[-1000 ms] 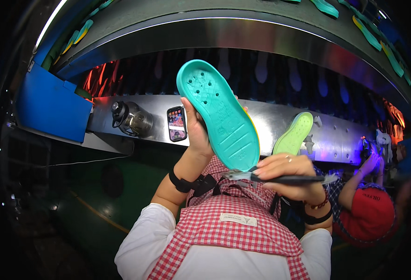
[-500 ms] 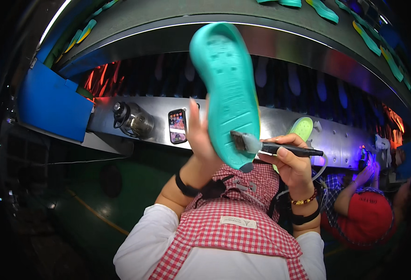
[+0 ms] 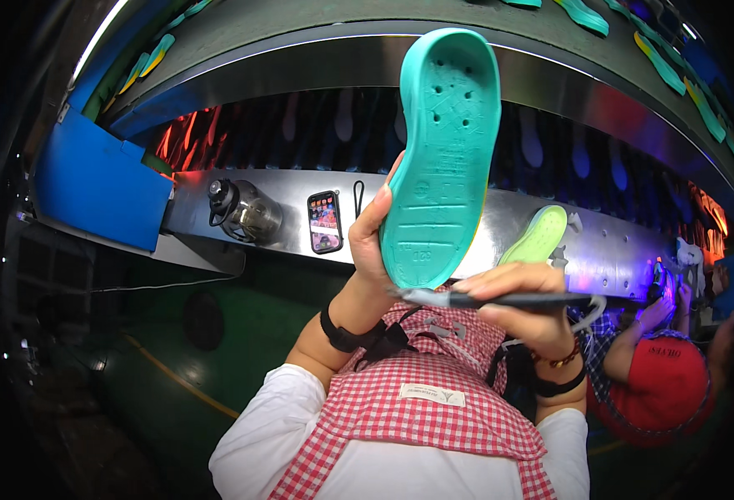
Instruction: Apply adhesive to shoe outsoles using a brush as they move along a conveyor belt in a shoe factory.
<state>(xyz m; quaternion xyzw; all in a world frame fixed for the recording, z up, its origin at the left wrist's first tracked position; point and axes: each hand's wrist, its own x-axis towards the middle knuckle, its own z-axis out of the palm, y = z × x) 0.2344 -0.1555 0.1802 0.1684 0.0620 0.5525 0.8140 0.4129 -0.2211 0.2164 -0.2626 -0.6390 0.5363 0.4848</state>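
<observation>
The left hand [image 3: 373, 242] clasps a smooth, moulded teal shoe sole [image 3: 442, 150] upright above the metal ledge [image 3: 283, 187]. The right hand [image 3: 523, 307] clenches a slim dark brush [image 3: 500, 298] at the sole's lower end. Its bristle tip is hard to make out.

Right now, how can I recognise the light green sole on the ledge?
Follow the long metal ledge to the right, past the phone. The light green sole leans there alone, above the right hand; it is paler and smaller than the teal sole.
</observation>
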